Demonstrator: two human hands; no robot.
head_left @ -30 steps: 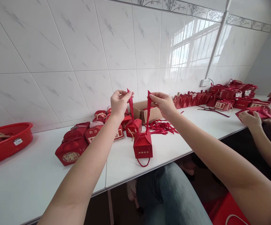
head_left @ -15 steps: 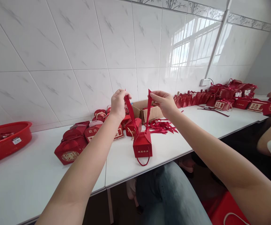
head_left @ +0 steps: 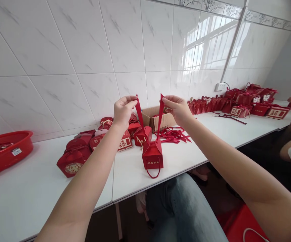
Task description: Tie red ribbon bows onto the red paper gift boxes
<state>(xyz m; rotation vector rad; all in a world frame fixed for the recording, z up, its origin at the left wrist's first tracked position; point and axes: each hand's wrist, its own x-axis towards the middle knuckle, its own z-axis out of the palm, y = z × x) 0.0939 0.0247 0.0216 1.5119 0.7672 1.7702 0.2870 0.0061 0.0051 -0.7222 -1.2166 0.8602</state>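
A small red gift box (head_left: 152, 160) with gold characters and a rope handle stands upright near the table's front edge. From its top rises a red ribbon (head_left: 161, 116) in two tails, drawn up in a V. My left hand (head_left: 124, 111) pinches one tail near its pointed end. The other tail's tip is between the thumb and finger of my right hand (head_left: 177, 107), level with the left. Just behind the box sits another red box (head_left: 142, 136), and to its right a heap of loose red ribbons (head_left: 173, 135) lies on the table.
Finished-looking red boxes (head_left: 76, 158) cluster on the left, beyond my forearm. A red plastic basket (head_left: 8, 153) stands at far left. Behind the ribbons is an open cardboard box (head_left: 169, 122). More red boxes (head_left: 248, 99) line the wall at right, near another person's arm (head_left: 290, 141).
My left hand has shifted slightly left and its ribbon tail now shows its tip. The other person's hand at left has left the basket; at right, a held red box has moved away.
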